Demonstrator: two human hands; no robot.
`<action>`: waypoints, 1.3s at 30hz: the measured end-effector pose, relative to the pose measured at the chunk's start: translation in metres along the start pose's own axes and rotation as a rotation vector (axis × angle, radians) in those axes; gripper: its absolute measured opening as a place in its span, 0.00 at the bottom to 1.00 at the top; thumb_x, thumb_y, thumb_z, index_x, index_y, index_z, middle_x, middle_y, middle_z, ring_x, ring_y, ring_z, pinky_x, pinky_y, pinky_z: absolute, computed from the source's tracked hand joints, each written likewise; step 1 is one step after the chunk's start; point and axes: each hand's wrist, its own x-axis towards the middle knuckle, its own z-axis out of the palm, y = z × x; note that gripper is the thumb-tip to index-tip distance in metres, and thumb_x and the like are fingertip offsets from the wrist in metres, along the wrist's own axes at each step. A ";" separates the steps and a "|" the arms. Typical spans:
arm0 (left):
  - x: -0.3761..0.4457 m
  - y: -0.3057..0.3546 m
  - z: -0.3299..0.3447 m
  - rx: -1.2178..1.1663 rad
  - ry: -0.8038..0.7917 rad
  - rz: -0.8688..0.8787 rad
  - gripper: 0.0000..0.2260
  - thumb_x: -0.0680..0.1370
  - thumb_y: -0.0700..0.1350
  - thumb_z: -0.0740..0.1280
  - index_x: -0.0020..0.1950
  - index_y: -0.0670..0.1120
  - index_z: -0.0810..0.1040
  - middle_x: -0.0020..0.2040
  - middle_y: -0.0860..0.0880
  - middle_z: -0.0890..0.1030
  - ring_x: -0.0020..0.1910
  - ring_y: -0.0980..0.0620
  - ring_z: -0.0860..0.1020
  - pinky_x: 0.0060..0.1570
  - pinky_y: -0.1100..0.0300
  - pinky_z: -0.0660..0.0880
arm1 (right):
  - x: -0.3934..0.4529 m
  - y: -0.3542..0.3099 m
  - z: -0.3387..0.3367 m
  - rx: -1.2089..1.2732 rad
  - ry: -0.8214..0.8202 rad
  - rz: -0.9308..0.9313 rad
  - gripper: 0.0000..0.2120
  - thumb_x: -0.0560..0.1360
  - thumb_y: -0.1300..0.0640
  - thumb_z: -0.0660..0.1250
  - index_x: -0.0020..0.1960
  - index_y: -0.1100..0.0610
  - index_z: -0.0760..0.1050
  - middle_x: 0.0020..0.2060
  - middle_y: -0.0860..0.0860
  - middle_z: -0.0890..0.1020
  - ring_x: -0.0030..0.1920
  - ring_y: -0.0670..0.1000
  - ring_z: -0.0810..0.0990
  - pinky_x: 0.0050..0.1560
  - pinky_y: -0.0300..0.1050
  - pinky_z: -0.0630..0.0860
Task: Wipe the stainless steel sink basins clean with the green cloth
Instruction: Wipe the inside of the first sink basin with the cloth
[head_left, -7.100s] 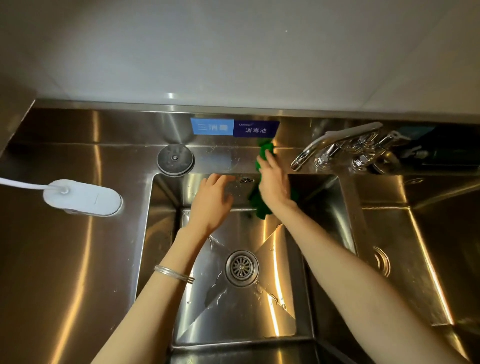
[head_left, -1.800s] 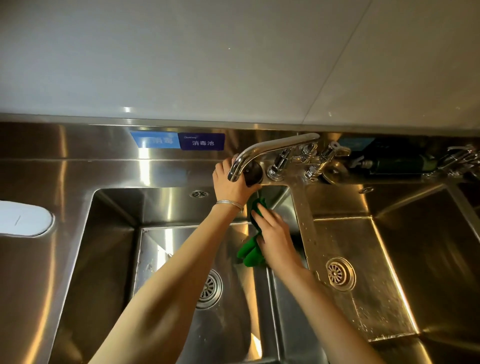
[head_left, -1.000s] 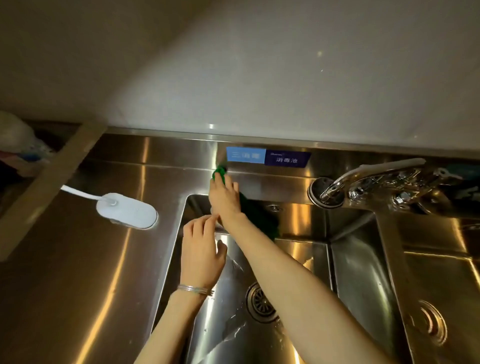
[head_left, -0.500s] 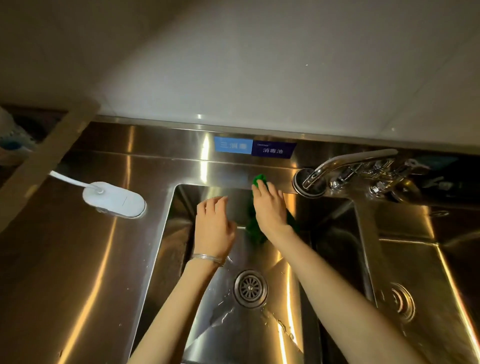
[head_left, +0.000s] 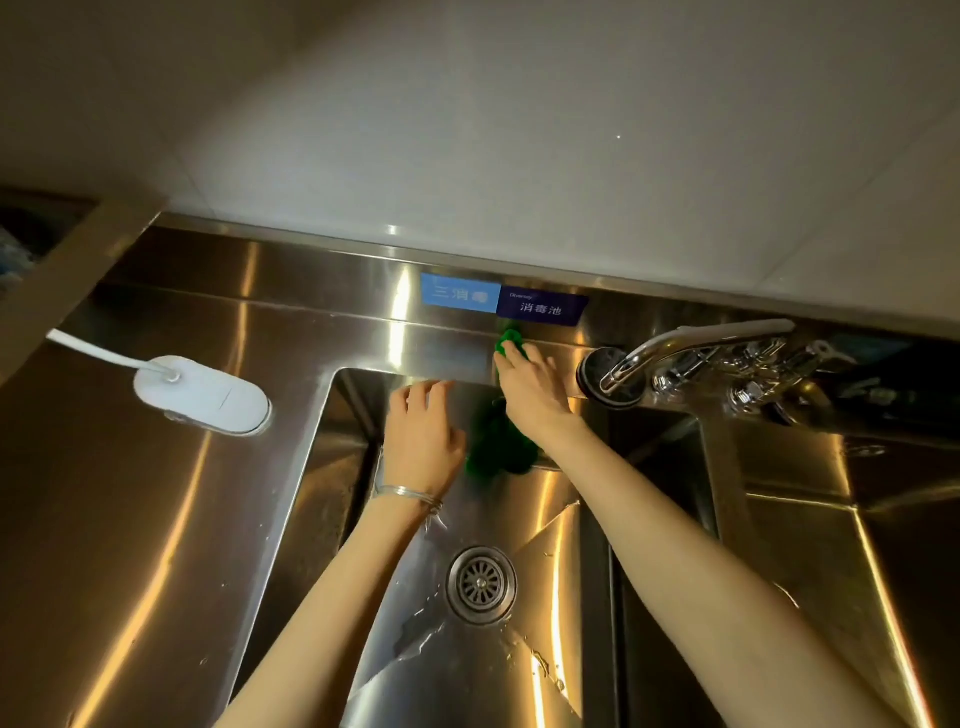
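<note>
My right hand (head_left: 532, 387) presses the green cloth (head_left: 496, 441) flat against the back ledge of the left sink basin (head_left: 358, 410), just below the blue label. A tip of the cloth shows above my fingers and the rest hangs down the back wall of the basin. Beside it, my left hand (head_left: 422, 436), with a bracelet on the wrist, rests with fingers spread on the same back wall and holds nothing. The round drain (head_left: 481, 583) lies at the basin bottom, with water drops around it.
A faucet (head_left: 691, 345) with chrome valves stands at the back right, with a round sink plug (head_left: 605, 376) under its spout. A second basin (head_left: 810, 525) lies to the right. A white oval device (head_left: 202, 393) with a cord sits on the left counter.
My right hand has slid the cloth up from the basin's back wall onto the ledge near the label. My left hand stays beside it on the wall.
</note>
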 end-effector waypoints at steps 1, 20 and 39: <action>0.001 0.001 -0.001 0.001 0.001 0.000 0.22 0.72 0.40 0.67 0.65 0.41 0.72 0.62 0.41 0.75 0.61 0.39 0.69 0.62 0.50 0.67 | -0.005 -0.002 0.002 -0.006 -0.010 -0.006 0.29 0.76 0.66 0.60 0.75 0.61 0.54 0.75 0.56 0.57 0.73 0.58 0.57 0.69 0.53 0.60; -0.006 0.000 -0.016 0.021 -0.047 -0.031 0.22 0.72 0.40 0.66 0.66 0.40 0.71 0.63 0.40 0.74 0.62 0.39 0.69 0.64 0.51 0.64 | -0.022 0.004 0.000 0.038 -0.025 0.084 0.29 0.77 0.66 0.60 0.75 0.60 0.55 0.75 0.55 0.58 0.73 0.57 0.58 0.70 0.53 0.59; -0.026 -0.067 -0.043 0.012 0.024 -0.266 0.21 0.71 0.35 0.65 0.64 0.39 0.72 0.60 0.39 0.75 0.59 0.38 0.67 0.61 0.51 0.64 | 0.044 -0.125 0.006 0.107 0.101 -0.228 0.30 0.73 0.65 0.65 0.73 0.63 0.59 0.73 0.57 0.61 0.71 0.57 0.60 0.66 0.49 0.62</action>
